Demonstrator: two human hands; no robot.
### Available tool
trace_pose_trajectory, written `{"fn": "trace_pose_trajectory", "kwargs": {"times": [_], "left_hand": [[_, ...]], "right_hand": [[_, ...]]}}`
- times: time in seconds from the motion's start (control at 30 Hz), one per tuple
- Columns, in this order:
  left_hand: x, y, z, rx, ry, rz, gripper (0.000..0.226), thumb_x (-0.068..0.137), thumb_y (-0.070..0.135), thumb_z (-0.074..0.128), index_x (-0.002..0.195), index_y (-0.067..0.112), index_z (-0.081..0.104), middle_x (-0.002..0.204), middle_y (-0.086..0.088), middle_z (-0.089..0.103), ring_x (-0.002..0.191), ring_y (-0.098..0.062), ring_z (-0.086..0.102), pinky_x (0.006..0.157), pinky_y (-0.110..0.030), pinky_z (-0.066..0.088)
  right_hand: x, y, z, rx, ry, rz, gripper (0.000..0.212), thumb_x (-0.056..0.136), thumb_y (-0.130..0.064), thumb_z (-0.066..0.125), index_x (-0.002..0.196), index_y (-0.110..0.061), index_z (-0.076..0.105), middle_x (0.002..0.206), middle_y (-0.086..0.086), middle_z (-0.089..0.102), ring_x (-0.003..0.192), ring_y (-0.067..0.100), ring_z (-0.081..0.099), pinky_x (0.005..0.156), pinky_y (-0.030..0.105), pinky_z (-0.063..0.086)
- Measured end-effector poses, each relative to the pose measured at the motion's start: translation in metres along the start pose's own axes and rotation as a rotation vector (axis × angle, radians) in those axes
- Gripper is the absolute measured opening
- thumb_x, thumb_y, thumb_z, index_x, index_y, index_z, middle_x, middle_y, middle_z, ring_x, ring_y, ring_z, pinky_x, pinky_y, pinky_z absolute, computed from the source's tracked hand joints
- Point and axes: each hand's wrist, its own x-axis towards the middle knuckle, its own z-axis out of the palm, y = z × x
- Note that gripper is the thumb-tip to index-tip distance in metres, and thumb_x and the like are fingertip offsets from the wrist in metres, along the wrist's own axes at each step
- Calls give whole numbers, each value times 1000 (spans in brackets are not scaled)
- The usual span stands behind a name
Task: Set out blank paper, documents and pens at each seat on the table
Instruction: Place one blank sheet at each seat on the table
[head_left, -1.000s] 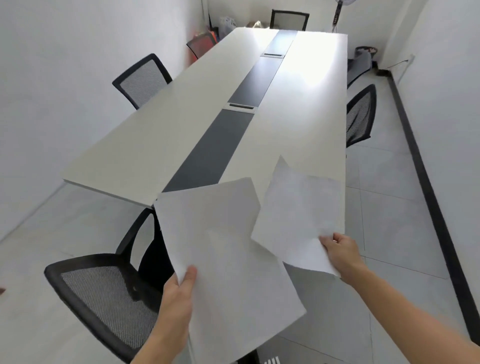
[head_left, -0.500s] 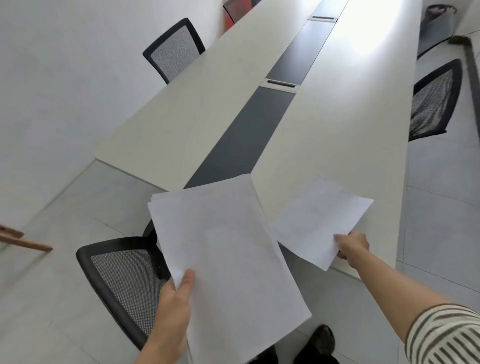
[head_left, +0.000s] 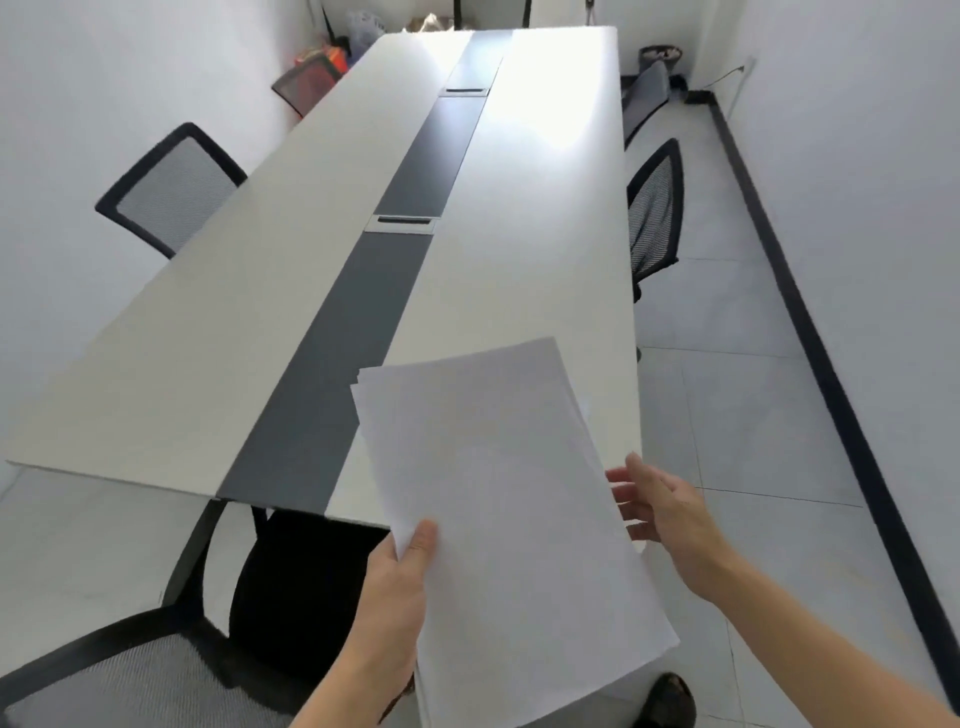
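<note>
**A:** From the head camera: your left hand (head_left: 402, 577) is pinching the stack of paper (head_left: 498, 499) at its near left edge, thumb on top, the rest of the fingers hidden underneath. The stack hangs in the air over the near right corner of the table (head_left: 545, 249), tilted, with most of its length unsupported.

**B:** And my right?

**A:** Your right hand (head_left: 662, 506) is spread, fingers apart, right at the stack's right edge. Whether it touches the paper, I cannot tell. It grips nothing.

**B:** So what could go wrong?

**A:** One pinch carries the whole stack. The top edges are already fanned, so if your thumb eases off, the loose sheets may slide apart and spill over the table edge to the floor. Peeling one sheet with that spread hand could also drag two.

**B:** Anything about the seats?

**A:** The table shows no paper, documents or pens laid out that I can see, though the stack hides the corner beneath it. The chair on the left (head_left: 171, 189) and the chair on the right (head_left: 654, 208) stand at the long sides. Placing a sheet off-centre between them would leave a seat short
</note>
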Motion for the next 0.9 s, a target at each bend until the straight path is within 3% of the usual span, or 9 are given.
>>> {"fn": "trace_pose_trajectory", "kwargs": {"times": [0.07, 0.13, 0.2, 0.33, 0.5, 0.63, 0.7, 0.77, 0.9], "left_hand": [[3, 3, 37, 23, -41, -1, 19, 97, 28, 52, 106, 17, 65, 90, 0, 78, 83, -21, 74, 74, -40, 56], [5, 3, 77, 41, -93, 5, 20, 96, 28, 53, 106, 16, 65, 92, -2, 78, 85, -23, 74, 76, -41, 57], [4, -2, 121, 60, -140, -7, 22, 96, 26, 53, 106, 13, 66, 93, -6, 78, 84, -25, 75, 74, -41, 57], [0, -13, 208, 61, -239, -51, 35, 87, 26, 59, 111, 2, 66, 102, -18, 75, 92, -36, 72, 82, -48, 57], [11, -12, 284, 80, -299, -72, 43, 79, 28, 62, 111, -1, 66, 104, -22, 73, 96, -41, 70, 90, -55, 53], [35, -1, 325, 92, -320, -46, 42, 80, 26, 63, 113, -1, 66, 106, -21, 73, 97, -40, 70, 90, -53, 53], [53, 5, 344, 96, -331, -42, 40, 81, 26, 63, 112, 1, 66, 106, -19, 73, 97, -38, 70, 90, -51, 53], [75, 15, 364, 94, -333, -39, 42, 80, 27, 63, 113, 1, 66, 107, -19, 73, 98, -38, 70, 91, -52, 53], [133, 36, 406, 75, -335, -13, 44, 80, 29, 62, 113, -1, 65, 106, -20, 73, 96, -38, 70, 85, -49, 57]], "right_hand": [[-19, -5, -28, 34, -33, -17, 43, 97, -43, 47, 102, -7, 70, 89, 17, 74, 73, 25, 68, 66, 31, 53], [-32, -9, -58, 73, -7, -53, 38, 89, -41, 64, 100, -6, 70, 88, 14, 75, 75, 26, 70, 66, 30, 55], [-38, -8, -94, 87, 92, -82, 34, 78, -33, 75, 96, -4, 69, 87, 11, 77, 75, 26, 73, 65, 34, 58], [-39, -11, -176, 10, 271, -170, 16, 84, -18, 73, 81, -3, 70, 77, 15, 74, 63, 26, 68, 59, 39, 55], [-27, -15, -258, 38, 287, -196, 42, 81, -41, 75, 74, 0, 68, 77, 32, 65, 60, 27, 61, 58, 41, 49], [4, -32, -292, 31, 268, -229, 66, 68, -62, 70, 80, 3, 69, 81, 32, 66, 65, 29, 64, 61, 43, 51], [27, -45, -303, 59, 278, -251, 56, 76, -56, 70, 81, 0, 70, 82, 27, 70, 70, 35, 68, 66, 49, 55], [52, -60, -315, 75, 281, -275, 36, 86, -37, 69, 83, -1, 71, 84, 24, 73, 78, 42, 70, 72, 54, 56], [109, -95, -341, 33, 322, -331, 14, 90, -15, 64, 84, -10, 75, 81, 10, 77, 75, 26, 73, 67, 35, 60]]}}
